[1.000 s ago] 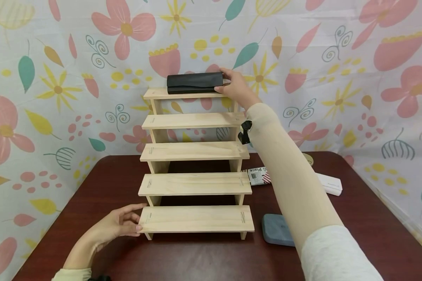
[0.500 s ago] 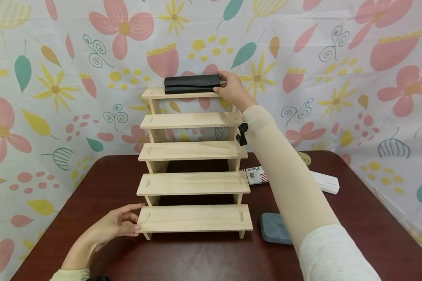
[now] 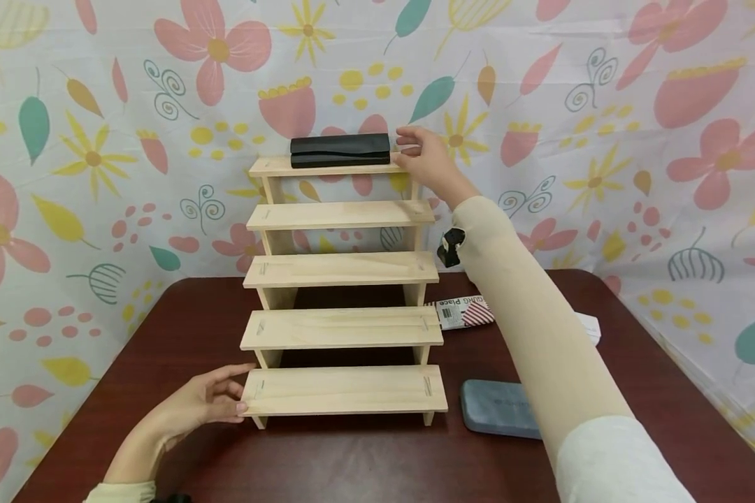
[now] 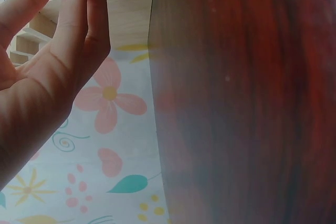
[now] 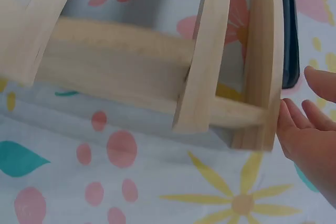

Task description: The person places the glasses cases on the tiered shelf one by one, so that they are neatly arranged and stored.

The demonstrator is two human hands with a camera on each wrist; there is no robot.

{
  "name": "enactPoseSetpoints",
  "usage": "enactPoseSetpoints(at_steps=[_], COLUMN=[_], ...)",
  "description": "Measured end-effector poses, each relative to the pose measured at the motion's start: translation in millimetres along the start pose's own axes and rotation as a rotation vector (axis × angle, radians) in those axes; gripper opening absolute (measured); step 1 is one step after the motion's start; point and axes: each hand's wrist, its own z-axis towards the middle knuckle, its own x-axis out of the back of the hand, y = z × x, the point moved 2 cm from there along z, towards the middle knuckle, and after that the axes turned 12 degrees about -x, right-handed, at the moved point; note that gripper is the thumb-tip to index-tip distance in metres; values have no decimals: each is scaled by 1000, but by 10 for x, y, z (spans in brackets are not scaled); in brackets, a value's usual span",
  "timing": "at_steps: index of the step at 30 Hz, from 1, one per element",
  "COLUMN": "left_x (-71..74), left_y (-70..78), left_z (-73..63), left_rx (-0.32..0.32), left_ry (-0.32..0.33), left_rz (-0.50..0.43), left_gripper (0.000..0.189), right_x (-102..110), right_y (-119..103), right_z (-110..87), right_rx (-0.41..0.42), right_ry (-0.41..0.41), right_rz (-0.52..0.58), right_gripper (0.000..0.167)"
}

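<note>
A five-step light wooden display rack (image 3: 346, 328) stands on the table. On its top step lies a long black glasses case (image 3: 340, 151) with a wavy flap edge; its end also shows in the right wrist view. My right hand (image 3: 430, 161) is just right of the case, fingers spread and apart from it, with the fingertips close to the step's right end. Low on the left, my left hand (image 3: 195, 405) holds the left end of the bottom step, thumb at the front corner and index finger farther back. In the left wrist view, wood shows beyond the fingers.
A blue-grey glasses case (image 3: 500, 409) lies to the right of the rack, partly under my right forearm. Behind it are a printed packet (image 3: 462, 312) and a white case (image 3: 590, 327), partly hidden by the arm. A flowered cloth (image 3: 541, 91) hangs behind the dark red table (image 3: 327, 468).
My right hand has let go of the black case's right end and drawn off slightly to the right. The case stays on the top step. My left hand keeps its place.
</note>
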Motion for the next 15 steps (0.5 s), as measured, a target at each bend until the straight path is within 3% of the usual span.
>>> enactPoseSetpoints(at_steps=[15], left_x=[-5], left_y=[17], left_z=[2], left_rx=[0], left_ry=[-13], left_rz=[1], left_gripper=[77], right_x=[470], right_y=[307], right_z=[-331], right_rx=[51], right_ry=[82], right_rz=[102], right_gripper=[51])
